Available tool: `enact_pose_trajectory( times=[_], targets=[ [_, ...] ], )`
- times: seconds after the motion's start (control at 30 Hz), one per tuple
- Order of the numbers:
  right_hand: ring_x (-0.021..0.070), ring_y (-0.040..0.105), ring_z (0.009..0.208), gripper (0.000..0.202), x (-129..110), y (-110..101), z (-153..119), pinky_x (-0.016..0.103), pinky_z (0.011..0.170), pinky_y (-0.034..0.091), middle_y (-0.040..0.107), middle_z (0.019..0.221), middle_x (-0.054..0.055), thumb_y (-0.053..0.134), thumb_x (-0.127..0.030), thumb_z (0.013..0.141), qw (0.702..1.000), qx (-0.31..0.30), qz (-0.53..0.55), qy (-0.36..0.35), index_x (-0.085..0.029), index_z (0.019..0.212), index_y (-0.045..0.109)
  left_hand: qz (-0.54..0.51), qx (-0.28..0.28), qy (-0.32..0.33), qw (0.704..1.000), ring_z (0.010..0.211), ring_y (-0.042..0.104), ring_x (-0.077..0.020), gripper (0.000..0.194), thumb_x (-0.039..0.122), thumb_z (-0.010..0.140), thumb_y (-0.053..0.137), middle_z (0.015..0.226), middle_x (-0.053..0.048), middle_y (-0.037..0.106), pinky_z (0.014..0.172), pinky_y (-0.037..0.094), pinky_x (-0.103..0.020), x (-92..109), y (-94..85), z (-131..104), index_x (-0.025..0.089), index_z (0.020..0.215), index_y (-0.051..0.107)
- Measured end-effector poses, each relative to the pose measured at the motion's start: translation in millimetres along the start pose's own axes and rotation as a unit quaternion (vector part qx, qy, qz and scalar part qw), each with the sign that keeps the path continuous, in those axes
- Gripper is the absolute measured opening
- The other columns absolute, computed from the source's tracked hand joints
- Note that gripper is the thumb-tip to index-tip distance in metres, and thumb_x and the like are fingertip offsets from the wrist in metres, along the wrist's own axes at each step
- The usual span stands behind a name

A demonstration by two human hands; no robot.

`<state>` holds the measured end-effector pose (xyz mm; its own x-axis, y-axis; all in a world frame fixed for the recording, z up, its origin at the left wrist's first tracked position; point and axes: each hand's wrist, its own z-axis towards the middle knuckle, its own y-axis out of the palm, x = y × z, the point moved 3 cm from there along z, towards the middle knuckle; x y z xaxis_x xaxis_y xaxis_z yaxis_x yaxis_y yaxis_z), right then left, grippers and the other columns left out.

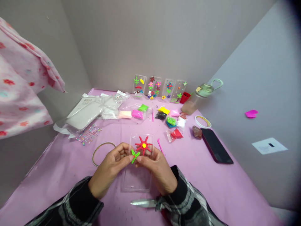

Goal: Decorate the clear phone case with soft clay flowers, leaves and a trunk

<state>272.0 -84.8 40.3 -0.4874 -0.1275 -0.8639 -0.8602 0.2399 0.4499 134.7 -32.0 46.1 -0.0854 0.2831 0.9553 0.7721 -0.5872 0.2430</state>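
Between my hands is a clear phone case (137,182), tilted up off the table at its far end. A red clay flower (144,145) with a yellow centre sits on its upper part. Just below the flower is a green clay leaf sprig (135,155) with a small red dot. My left hand (116,159) grips the case's left edge, its thumb tip touching the leaves. My right hand (157,165) holds the right edge, fingers partly hidden behind the case and thumb by the leaves. Near my right sleeve lie scissors (144,203), handles partly covered.
Decorated phone cases (154,88) lean on the back wall. Several clay packets (171,121) lie before a bottle (195,97). A phone (216,146) and tape roll (203,121) are right; wrapped cases (86,113), gem stickers (88,134) and a bangle-like ring (94,153) left.
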Motion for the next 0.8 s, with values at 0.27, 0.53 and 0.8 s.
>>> enact_pose_trajectory(
  times=[0.27,0.53,0.8],
  targets=[
    [0.0089,0.06,0.062,0.029,-2.8,1.7,-0.3,0.021,0.063,0.049,0.068,0.07,-0.003,0.085,-0.023,0.066,1.0,-0.012,0.002,-0.006,-0.016,0.084,0.063,-0.002,-0.001,-0.002,1.0,0.083,0.053,-0.0163,0.019,0.035,0.085,0.069,0.085,0.002,0.058,0.077,0.042,-0.027,1.2,0.8,-1.1,0.022,0.095,0.058],
    [0.0099,0.06,0.063,0.03,-3.7,2.4,-1.4,0.022,0.065,0.049,0.069,0.073,-0.003,0.086,-0.024,0.067,1.0,-0.009,-0.001,-0.005,-0.017,0.085,0.063,-0.01,0.005,-0.006,1.0,0.083,0.055,-0.016,0.021,0.036,0.085,0.07,0.084,0.002,0.059,0.077,0.043,-0.026,1.0,2.4,-1.2,0.022,0.095,0.058],
    [0.0109,0.059,0.064,0.03,-5.6,4.0,-2.0,0.024,0.066,0.048,0.068,0.072,-0.003,0.085,-0.026,0.067,1.0,-0.013,-0.006,0.0,-0.018,0.086,0.064,-0.019,0.014,-0.009,1.0,0.079,0.056,-0.0167,0.023,0.035,0.08,0.074,0.08,0.002,0.061,0.073,0.043,-0.027,3.8,2.6,-0.4,0.022,0.092,0.059]
  ],
)
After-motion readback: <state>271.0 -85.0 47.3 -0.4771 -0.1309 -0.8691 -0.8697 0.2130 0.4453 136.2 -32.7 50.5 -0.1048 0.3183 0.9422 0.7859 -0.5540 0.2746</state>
